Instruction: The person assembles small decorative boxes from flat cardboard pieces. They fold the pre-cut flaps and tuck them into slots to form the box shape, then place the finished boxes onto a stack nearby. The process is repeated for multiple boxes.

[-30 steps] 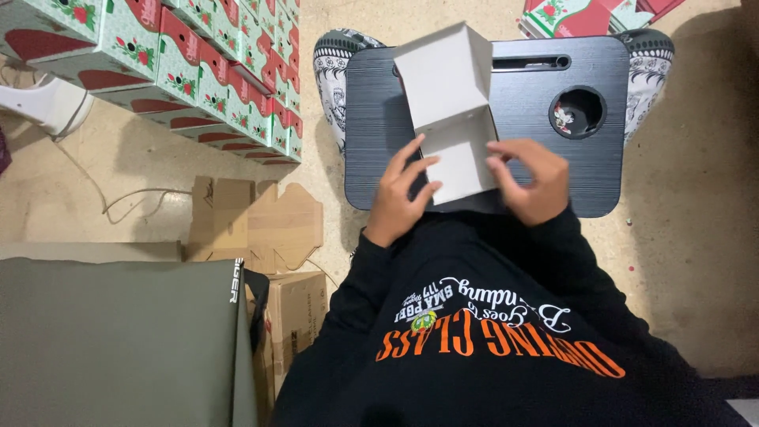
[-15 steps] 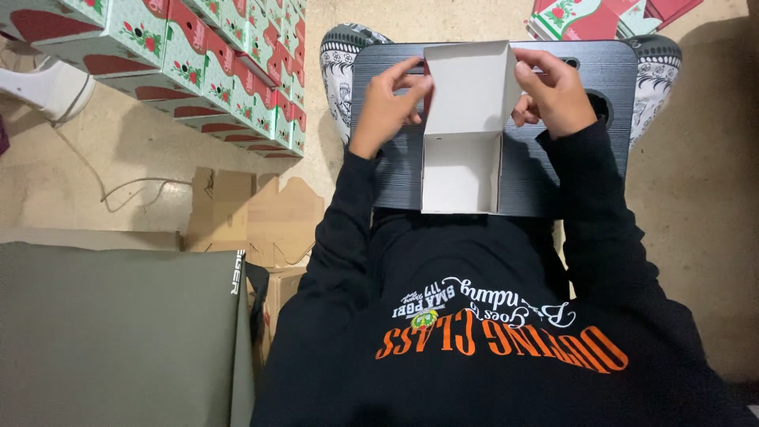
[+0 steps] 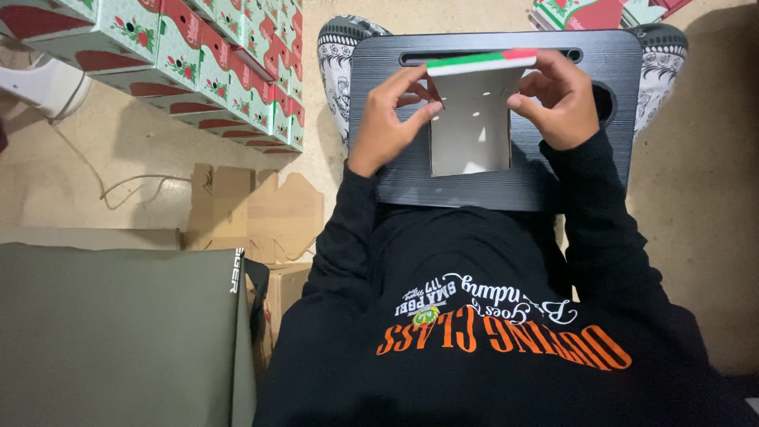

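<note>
A flat cardboard box blank [image 3: 470, 130], white on the inside with a green and red outer edge at its far end, is held over a black lap tray [image 3: 395, 182]. My left hand [image 3: 389, 119] grips the blank's left side, thumb on the inner face. My right hand [image 3: 557, 99] grips its right side, fingers curled over the far corner. The blank's upper flap is folded toward me. Small holes show in the white panel.
Rows of assembled green and red boxes [image 3: 198, 63] are stacked at the upper left. More printed blanks [image 3: 593, 12] lie beyond the tray. Brown cardboard pieces [image 3: 253, 209] lie on the floor at left, and a dark green surface [image 3: 111, 340] fills the lower left.
Both hands have moved from the blank's near end to its far end, and the long white blank has been folded down, so its coloured outer edge now shows.
</note>
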